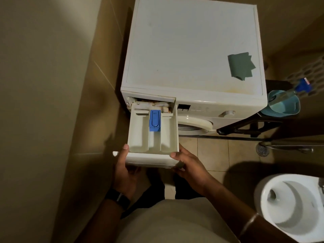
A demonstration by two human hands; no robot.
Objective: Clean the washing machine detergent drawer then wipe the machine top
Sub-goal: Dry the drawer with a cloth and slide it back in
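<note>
Green cloth on stained machine top, tiled bathrm, toilet nearby.

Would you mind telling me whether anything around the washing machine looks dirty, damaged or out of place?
Yes. The drawer slot behind the pulled-out detergent drawer shows brownish, crusty residue along its upper edge. The machine top carries a yellowish stain near its front right edge, just below the folded green cloth.

Machine top bears 1 cloth (green)
</note>
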